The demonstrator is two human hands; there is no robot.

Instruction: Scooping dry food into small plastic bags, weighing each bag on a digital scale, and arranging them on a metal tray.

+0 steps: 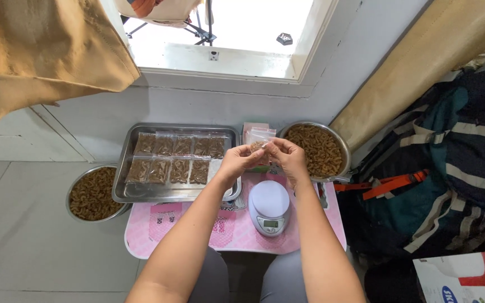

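Forearms are being extended from the bottom edge of the view over a small pink tabletop (164,224).

Item 1: small clear packet (258,141), part-filled with brown curled pieces, is being held up above the tabletop's far edge, between the tray and the right-hand bowl. It is being pinched at its top by both the left hand (236,163) and the right hand (287,158), fingers narrowed onto the plastic (the mouth of the packet cannot be made out, so whether it is sealed cannot be told).

Item 2: white kitchen scale (269,206), its round platform bare, is standing just below the hands.

Item 3: steel tray (120,180), partly on the tabletop, is carrying two rows of filled packets (176,160) lying flat and side by side.

Item 4: steel bowl (344,154) at the right is holding a heap of the same brown pieces.

Item 5: second steel bowl (72,193) is sitting on the floor at the left, also filled.

Risk noted: the packet is being gripped only at its upper edge, so a slip or tilt could be spilling pieces onto the scale or tabletop; the tray is overhanging the tabletop at the left and could be tipped by a knock from the left forearm.
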